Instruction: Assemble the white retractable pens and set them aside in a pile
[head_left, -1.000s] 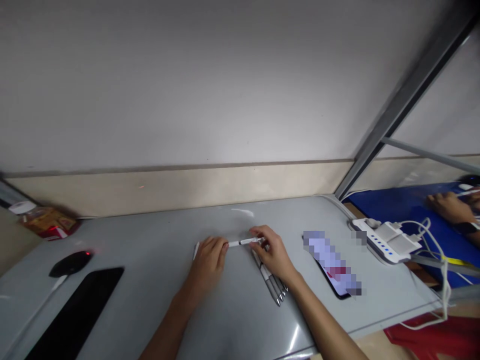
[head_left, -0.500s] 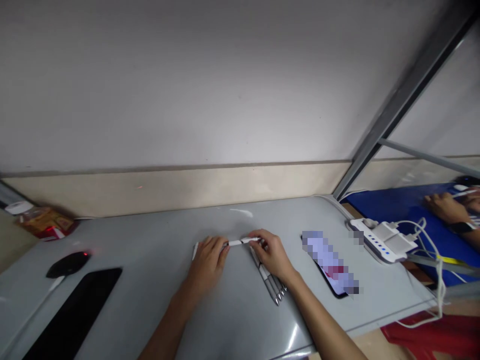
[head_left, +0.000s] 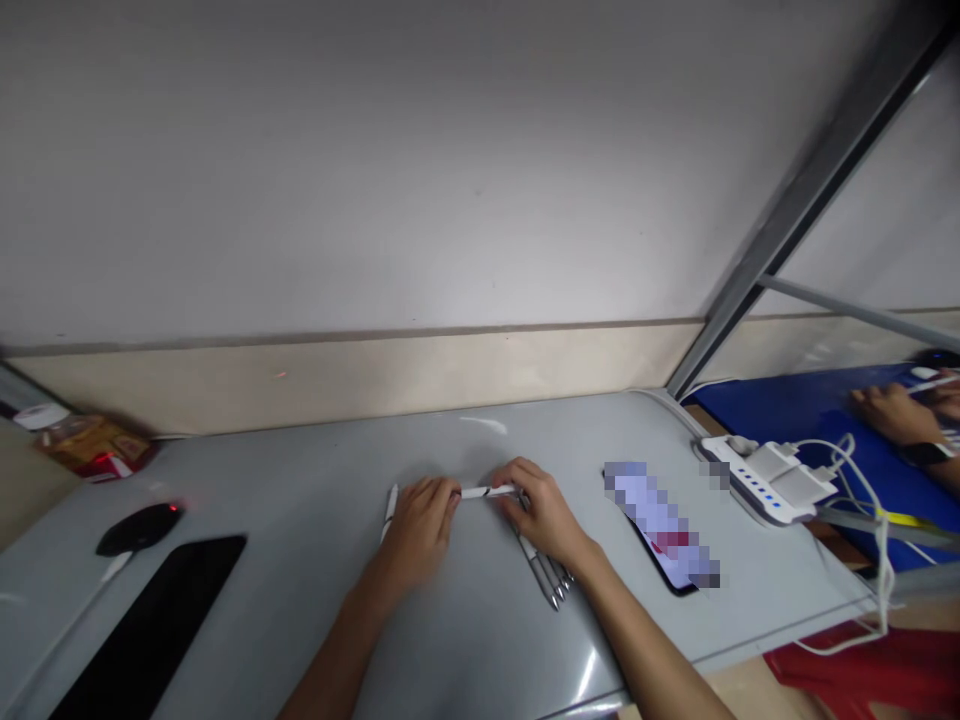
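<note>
Head view: white pen (head_left: 474, 493) bridges left grip (head_left: 420, 522) and right grip (head_left: 541, 508).

Head view: we look from the person's head, above and behind the fingers (head_left: 435, 500), facing forward and down.
Forearms (head_left: 345, 640): they enter at our bottom edge, nearer to us than the fingers, so we see the left hand (head_left: 417, 520) and right hand (head_left: 547, 512) mostly from behind.
Grey desk (head_left: 300, 480): we take in its top at a slant, on both sides of the fingers.
Wall (head_left: 450, 180): we face it beyond the fingers; it fills our upper half.
Blue table (head_left: 795, 415): our wide frame reaches it, well right of the fingers.
Nearness: the fingers look small, below our frame's middle.
</note>
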